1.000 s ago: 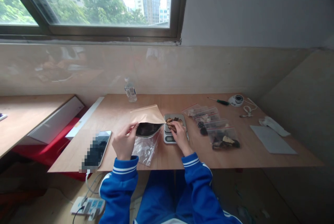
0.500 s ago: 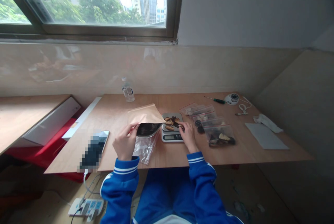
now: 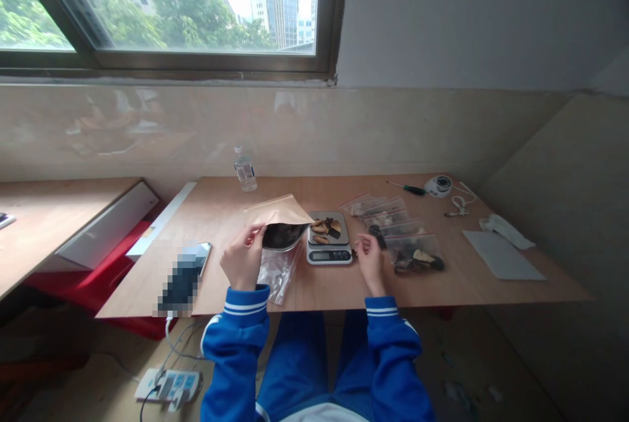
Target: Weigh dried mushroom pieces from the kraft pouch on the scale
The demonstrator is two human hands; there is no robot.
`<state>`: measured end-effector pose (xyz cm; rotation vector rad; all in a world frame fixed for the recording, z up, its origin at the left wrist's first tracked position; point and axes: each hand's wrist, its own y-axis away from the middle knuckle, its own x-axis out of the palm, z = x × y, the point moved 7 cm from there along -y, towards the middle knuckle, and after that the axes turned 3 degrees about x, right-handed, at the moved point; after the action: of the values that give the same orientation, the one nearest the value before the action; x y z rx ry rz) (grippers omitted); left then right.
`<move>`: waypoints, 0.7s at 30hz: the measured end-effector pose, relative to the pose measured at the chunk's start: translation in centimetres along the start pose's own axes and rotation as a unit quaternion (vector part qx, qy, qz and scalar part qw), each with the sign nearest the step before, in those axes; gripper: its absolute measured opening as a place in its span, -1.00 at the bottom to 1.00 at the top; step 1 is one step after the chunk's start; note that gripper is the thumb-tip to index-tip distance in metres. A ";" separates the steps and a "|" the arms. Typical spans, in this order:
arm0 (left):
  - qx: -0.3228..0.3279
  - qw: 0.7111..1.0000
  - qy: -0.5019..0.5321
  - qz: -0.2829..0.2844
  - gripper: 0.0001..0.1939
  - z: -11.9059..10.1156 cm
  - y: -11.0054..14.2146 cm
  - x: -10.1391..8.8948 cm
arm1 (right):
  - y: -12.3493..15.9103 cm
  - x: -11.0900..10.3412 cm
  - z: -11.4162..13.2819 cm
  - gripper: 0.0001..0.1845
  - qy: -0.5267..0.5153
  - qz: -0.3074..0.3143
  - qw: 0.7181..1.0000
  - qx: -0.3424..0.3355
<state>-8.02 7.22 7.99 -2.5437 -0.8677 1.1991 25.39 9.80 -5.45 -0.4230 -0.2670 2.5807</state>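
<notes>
My left hand (image 3: 242, 257) pinches the near edge of a brown paper pouch (image 3: 278, 210), whose dark mouth gapes toward me. A small digital scale (image 3: 328, 255) stands just right of the pouch. On its metal pan lie several dried brown slices (image 3: 322, 229), perhaps dried mushroom. My right hand (image 3: 369, 255) is off the pan, beside the scale's right edge, with its fingers curled together. A small dark bit shows by those fingertips; whether they grip it is unclear. Under the pouch lies a clear plastic bag (image 3: 278, 278).
Several zip bags with dried pieces (image 3: 417, 255) lie in a row at right. Behind are a screwdriver (image 3: 413, 190), a dome camera (image 3: 437, 187) and a water bottle (image 3: 245, 172). A phone (image 3: 184, 281) lies at left, white sheets (image 3: 504, 257) at far right.
My right hand has moved off the scale's pan to its right side, and its fingers have curled in. The left hand still holds the pouch. The view has shifted slightly.
</notes>
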 end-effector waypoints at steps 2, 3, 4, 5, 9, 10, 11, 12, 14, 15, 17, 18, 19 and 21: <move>-0.003 1.000 -0.001 0.006 -0.80 0.0 0.0 0.1 | -0.1 -0.3 1.5 -0.77 -0.031 -0.003 0.999 -0.010; -0.001 1.000 0.000 0.008 -0.80 -0.1 0.0 0.2 | -0.2 -0.6 2.5 -0.77 -0.030 -0.009 0.999 -0.024; 0.002 1.000 0.000 0.009 -0.80 -0.1 0.0 0.2 | -0.2 -0.9 3.3 -0.77 -0.016 -0.014 0.999 -0.044; 0.005 1.000 0.001 0.010 -0.81 -0.1 0.0 0.3 | -0.2 -1.2 4.1 -0.77 0.008 -0.014 0.998 -0.067; 0.002 1.000 0.003 0.008 -0.81 -0.1 0.0 0.4 | 0.7 -1.6 4.1 -0.71 0.140 0.052 0.979 -0.136; -0.003 1.000 0.003 0.007 -0.81 0.0 -0.1 0.3 | 1.1 -1.5 3.4 -0.71 0.170 0.075 0.972 -0.142; -0.007 1.000 0.003 0.005 -0.81 0.0 -0.2 0.2 | 1.5 -1.4 2.6 -0.70 0.192 0.094 0.966 -0.145; -0.010 1.000 0.004 0.004 -0.81 0.0 -0.4 0.2 | 1.9 -1.3 1.7 -0.70 0.208 0.110 0.961 -0.147; -0.016 1.000 0.005 0.000 -0.80 0.0 -0.8 -0.1 | 2.4 -1.2 0.3 -0.73 0.219 0.124 0.957 -0.145; -0.019 1.000 0.006 -0.003 -0.79 0.0 -1.1 -0.2 | 2.5 -1.3 -0.3 -0.75 0.219 0.123 0.957 -0.143; -0.026 1.000 0.007 -0.009 -0.78 0.0 -1.6 -0.4 | 2.6 -1.6 -0.8 -0.77 0.215 0.112 0.961 -0.136; -0.029 1.000 0.006 -0.009 -0.78 0.0 -1.8 -0.5 | 2.5 -1.8 -0.7 -0.76 0.211 0.106 0.963 -0.130; -0.032 0.999 0.006 -0.008 -0.78 0.0 -1.9 -0.6 | 2.5 -2.1 -0.2 -0.75 0.203 0.095 0.967 -0.124; -0.034 0.999 0.004 -0.004 -0.78 -0.1 -2.0 -0.6 | 2.5 -2.6 2.0 -0.73 0.174 0.058 0.976 -0.117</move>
<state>-9.13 8.49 9.28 -2.5927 -0.9314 1.1745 25.71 6.09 -3.65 -0.9904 -0.4313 2.5360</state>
